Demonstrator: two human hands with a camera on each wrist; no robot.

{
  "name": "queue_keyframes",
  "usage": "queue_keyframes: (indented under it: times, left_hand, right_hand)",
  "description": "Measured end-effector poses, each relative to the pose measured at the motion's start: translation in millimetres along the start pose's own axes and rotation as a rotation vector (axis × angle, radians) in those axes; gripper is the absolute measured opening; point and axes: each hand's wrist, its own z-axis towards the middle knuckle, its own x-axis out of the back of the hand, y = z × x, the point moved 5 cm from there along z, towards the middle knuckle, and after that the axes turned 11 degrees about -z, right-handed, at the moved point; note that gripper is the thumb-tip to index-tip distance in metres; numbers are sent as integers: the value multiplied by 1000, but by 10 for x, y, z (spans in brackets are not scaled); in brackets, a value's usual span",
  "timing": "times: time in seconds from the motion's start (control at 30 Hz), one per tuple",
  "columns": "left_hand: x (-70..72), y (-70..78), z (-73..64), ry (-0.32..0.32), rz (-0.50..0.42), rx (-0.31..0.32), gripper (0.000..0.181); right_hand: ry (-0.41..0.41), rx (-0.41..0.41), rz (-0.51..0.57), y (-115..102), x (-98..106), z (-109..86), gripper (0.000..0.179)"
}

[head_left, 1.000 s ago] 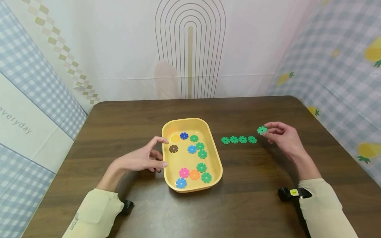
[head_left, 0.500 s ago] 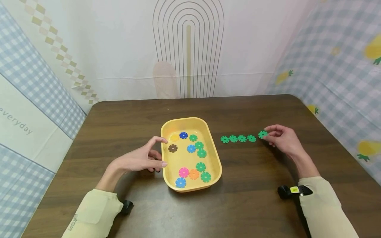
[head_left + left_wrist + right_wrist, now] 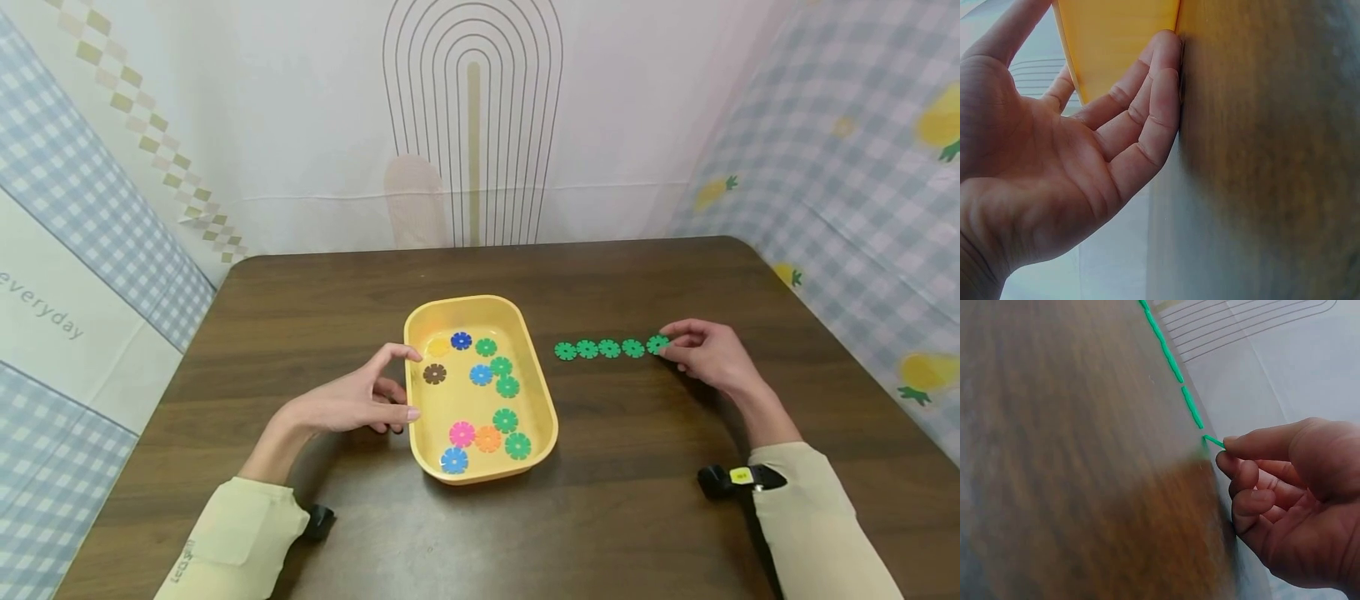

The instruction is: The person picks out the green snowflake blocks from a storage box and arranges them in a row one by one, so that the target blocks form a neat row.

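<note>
My right hand [image 3: 708, 354] pinches a green notched plastic disc [image 3: 657, 344] between thumb and forefinger at the right end of a row. In the right wrist view the pinched green disc [image 3: 1214, 442] is tilted, its far edge low at the table beside the flat discs. Several green discs [image 3: 598, 349] lie in that row to its left. My left hand [image 3: 352, 396] holds the left rim of a yellow plastic tray [image 3: 536, 358], thumb and forefinger hooked over it. In the left wrist view, the other fingers [image 3: 1163, 106] rest against the tabletop beside the tray.
Inside the tray lie several more notched discs: green [image 3: 517, 446], blue [image 3: 453, 460], pink [image 3: 462, 433], orange [image 3: 487, 439], brown [image 3: 434, 374] and yellow [image 3: 438, 347]. The dark wooden table [image 3: 480, 542] meets a patterned cloth backdrop [image 3: 315, 125] behind.
My right hand has lowered the green disc from above the row and moved it left, close to the last disc. The left hand has stayed on the tray.
</note>
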Motion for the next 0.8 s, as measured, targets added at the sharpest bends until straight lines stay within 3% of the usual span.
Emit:
queue_keyframes:
  times: [0.8]
  left_hand:
    - [-2,2,-2,-5,-11,1,79]
  right_hand:
    - [-19,-21,-11,24,-6,7,36]
